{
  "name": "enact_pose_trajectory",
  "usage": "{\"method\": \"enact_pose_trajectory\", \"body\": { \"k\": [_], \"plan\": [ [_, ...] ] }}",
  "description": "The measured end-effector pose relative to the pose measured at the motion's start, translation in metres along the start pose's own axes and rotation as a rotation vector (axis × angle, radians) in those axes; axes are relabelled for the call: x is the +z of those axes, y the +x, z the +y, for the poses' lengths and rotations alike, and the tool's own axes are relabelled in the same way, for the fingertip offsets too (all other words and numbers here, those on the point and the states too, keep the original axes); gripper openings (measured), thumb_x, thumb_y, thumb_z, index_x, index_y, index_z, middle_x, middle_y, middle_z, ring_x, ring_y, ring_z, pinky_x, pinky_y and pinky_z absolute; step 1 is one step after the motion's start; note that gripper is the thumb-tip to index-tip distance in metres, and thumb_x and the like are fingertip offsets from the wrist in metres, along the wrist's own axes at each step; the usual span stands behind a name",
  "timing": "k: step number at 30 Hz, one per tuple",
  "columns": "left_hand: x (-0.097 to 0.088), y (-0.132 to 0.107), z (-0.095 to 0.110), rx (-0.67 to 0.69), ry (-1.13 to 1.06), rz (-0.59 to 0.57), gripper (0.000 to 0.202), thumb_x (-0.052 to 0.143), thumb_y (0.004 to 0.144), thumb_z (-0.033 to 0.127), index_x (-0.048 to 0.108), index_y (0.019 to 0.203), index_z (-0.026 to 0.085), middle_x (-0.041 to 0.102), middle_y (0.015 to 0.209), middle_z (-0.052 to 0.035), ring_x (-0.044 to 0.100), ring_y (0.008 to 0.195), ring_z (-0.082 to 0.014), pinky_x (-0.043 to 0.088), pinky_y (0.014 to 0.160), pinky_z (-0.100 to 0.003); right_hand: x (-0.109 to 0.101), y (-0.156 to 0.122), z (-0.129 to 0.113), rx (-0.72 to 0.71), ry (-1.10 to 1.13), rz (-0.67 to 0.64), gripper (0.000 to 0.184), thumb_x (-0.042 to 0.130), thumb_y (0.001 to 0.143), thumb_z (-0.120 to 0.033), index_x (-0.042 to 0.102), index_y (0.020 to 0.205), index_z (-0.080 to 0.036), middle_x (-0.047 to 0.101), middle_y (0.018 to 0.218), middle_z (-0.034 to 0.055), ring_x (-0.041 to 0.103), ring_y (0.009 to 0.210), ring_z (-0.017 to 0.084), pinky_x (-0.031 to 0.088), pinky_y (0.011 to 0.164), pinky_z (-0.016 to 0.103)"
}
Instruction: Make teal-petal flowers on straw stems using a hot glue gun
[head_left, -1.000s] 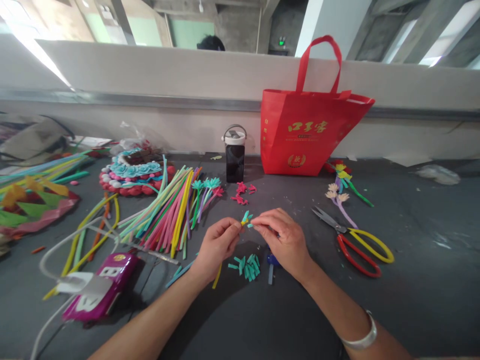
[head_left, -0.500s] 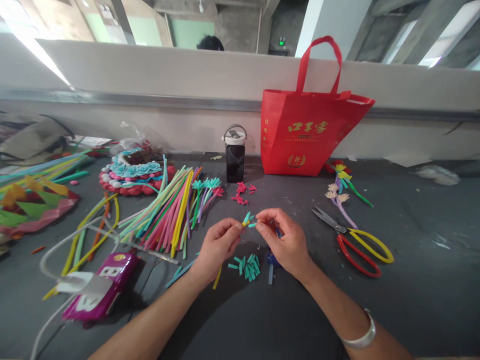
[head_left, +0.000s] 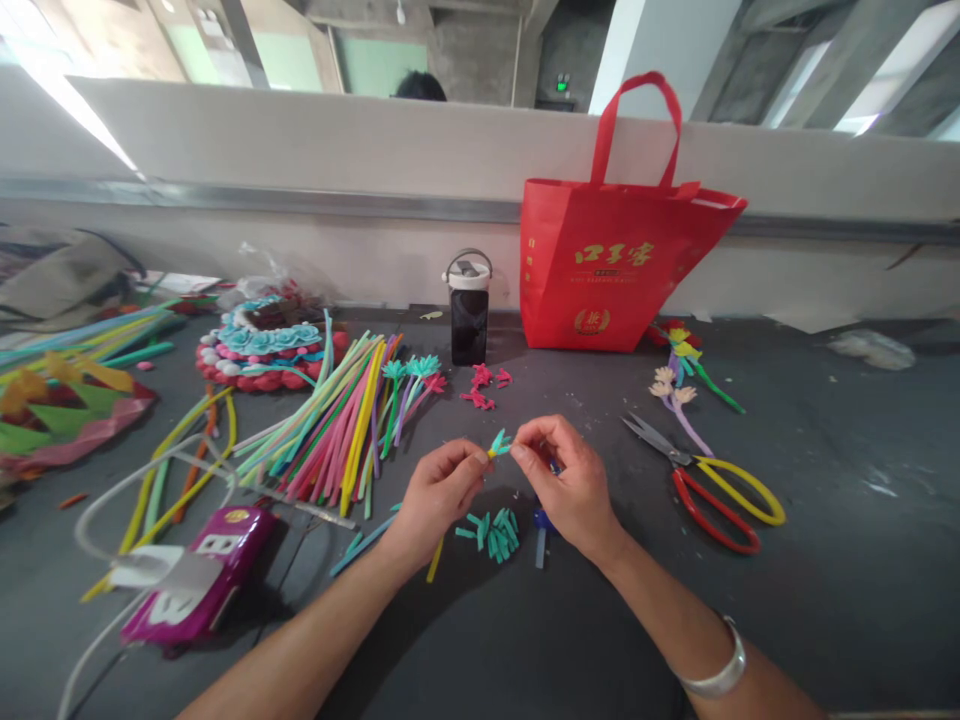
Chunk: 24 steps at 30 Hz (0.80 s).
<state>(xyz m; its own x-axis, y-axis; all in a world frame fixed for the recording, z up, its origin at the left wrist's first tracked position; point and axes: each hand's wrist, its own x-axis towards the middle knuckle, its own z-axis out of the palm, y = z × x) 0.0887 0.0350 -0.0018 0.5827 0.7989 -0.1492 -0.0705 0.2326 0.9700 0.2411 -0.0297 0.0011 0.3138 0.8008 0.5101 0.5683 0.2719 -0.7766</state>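
Over the middle of the table, my left hand (head_left: 446,490) is closed in a pinch on a small pipe-cleaner flower (head_left: 500,443), its teal petals fanning from a yellow stem. The lower stem (head_left: 435,560) comes out beneath that hand. Thumb and forefinger of my right hand (head_left: 566,480) are pinched together at the tip of one teal petal, right beside the flower. Just below lies a pile of short teal pieces (head_left: 499,535). Partly hidden under my right hand is a blue object (head_left: 541,520) with a pale strip sticking out.
Scissors (head_left: 682,460) with red and yellow handles lie at right, below finished flowers (head_left: 675,385). Behind stand a red bag (head_left: 600,290) and a bottle with a phone (head_left: 469,325). Colored pipe cleaners (head_left: 352,420), pink pieces (head_left: 480,385) and a purple power strip (head_left: 202,575) lie around.
The teal petals at the stem's tip now stand more upright and gathered. My right fingertips have shifted slightly at the petal; both hands stay in nearly the same place.
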Motion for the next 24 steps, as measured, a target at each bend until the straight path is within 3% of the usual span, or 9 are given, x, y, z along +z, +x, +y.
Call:
{"method": "enact_pose_trajectory", "body": {
  "k": [18, 20, 24],
  "plan": [
    [-0.001, 0.001, -0.004, 0.021, 0.033, -0.013, 0.029, 0.062, 0.082, 0.044, 0.058, 0.075, 0.016, 0.031, 0.048, 0.0100, 0.021, 0.041, -0.0037, 0.014, 0.039, -0.017, 0.012, -0.005, 0.003, 0.052, 0.027, 0.074, 0.006, 0.058, 0.088, -0.021, 0.055, 0.084, -0.022, 0.059, 0.076, -0.0028, 0.054, 0.064, 0.011, 0.045, 0.063, 0.024],
    [-0.002, 0.001, -0.005, 0.037, 0.054, 0.002, 0.028, 0.062, 0.082, 0.043, 0.058, 0.075, 0.016, 0.032, 0.048, 0.0097, 0.022, 0.042, -0.0041, 0.015, 0.040, -0.017, 0.011, -0.005, 0.003, 0.053, 0.013, 0.060, 0.001, 0.058, 0.088, -0.022, 0.057, 0.088, -0.022, 0.061, 0.078, -0.0020, 0.055, 0.065, 0.012, 0.045, 0.062, 0.025],
    [-0.004, 0.003, -0.008, 0.119, 0.144, 0.028, 0.027, 0.059, 0.084, 0.041, 0.057, 0.075, 0.016, 0.035, 0.051, 0.0086, 0.026, 0.044, -0.0050, 0.018, 0.041, -0.019, 0.008, -0.004, 0.003, 0.022, -0.027, 0.040, 0.012, 0.059, 0.089, -0.023, 0.061, 0.101, -0.022, 0.064, 0.085, 0.0001, 0.057, 0.073, 0.014, 0.044, 0.064, 0.026]
  ]
}}
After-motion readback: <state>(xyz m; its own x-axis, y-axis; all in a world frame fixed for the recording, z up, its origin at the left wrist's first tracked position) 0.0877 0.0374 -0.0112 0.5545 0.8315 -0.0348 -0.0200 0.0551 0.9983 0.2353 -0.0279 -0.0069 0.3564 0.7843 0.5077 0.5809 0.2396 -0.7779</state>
